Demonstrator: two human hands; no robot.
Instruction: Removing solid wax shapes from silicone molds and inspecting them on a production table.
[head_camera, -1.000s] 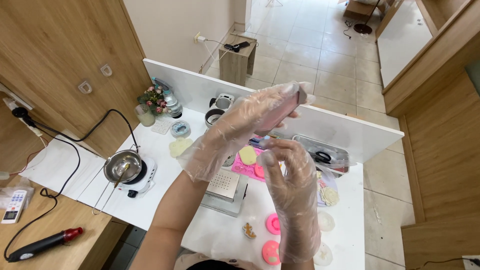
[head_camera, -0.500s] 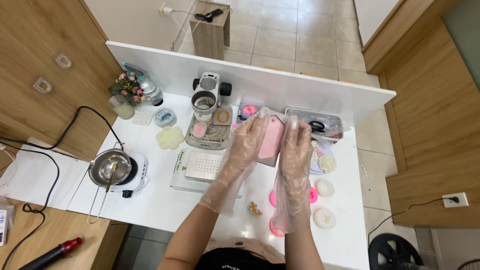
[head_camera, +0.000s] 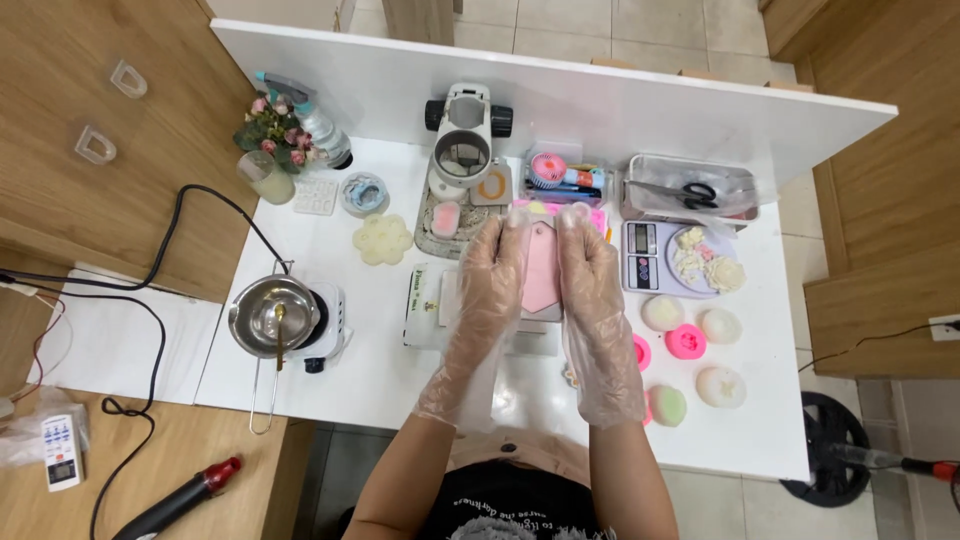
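Here, a flat pink mould (head_camera: 541, 268) with a pointed lower end sits upright between two gloved hands, raised above the middle of the white surface (head_camera: 350, 370). The left hand (head_camera: 490, 280) presses against its left edge and the right hand (head_camera: 590, 280) against its right edge, the fingers (head_camera: 500, 235) of both closed along the sides so that the mould is clamped between them; both hands wear loose clear plastic gloves that bunch at the wrists. Just below the mould lies a pale flat tray (head_camera: 455, 310) with a small box at its left. Directly behind the hands stands a white microscope (head_camera: 465, 150) over a speckled mat, and beside it a small pink fan (head_camera: 547, 170) on a clear box. To the right, a metal tray (head_camera: 690, 185) holds black scissors (head_camera: 698, 195), and in front of it a small digital scale (head_camera: 645, 255) carries a plate of white pieces (head_camera: 705, 265). Round pale and pink soaps (head_camera: 690, 340) lie scattered near the right hand. To the left, a flower-shaped cream piece (head_camera: 383, 238) lies flat, and farther out a steel pot (head_camera: 272, 315) sits on a small white hotplate, with a black cable (head_camera: 190, 215) trailing off the surface. At the back left corner, a little pot of pink flowers (head_camera: 270, 125) stands near a spray bottle (head_camera: 320, 130).
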